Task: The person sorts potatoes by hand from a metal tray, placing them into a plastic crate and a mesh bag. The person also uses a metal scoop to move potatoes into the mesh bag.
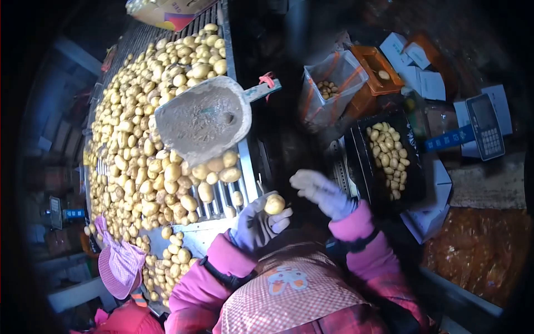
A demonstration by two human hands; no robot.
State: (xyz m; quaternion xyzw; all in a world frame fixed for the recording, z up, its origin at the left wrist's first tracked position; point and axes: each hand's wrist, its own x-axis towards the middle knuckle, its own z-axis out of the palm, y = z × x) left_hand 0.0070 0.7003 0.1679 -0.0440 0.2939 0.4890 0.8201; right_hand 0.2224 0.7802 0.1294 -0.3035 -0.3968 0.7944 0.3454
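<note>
Potato [275,204]: had it cupped at lower centre in the left hand [251,225], grip part-closed, seemingly for checking. Held the right hand [325,195] open, apparently empty, perhaps free to help. Had the scoop [203,119] on the heap [128,139], upper left, handle [258,92] outward, likely for reach.

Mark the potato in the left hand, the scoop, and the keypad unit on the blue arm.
Held potato [275,204]: head view, middle of its exposed side.
Scoop [201,119]: head view, inside of its pan.
Keypad unit [486,127]: head view, middle of its front panel.
</note>
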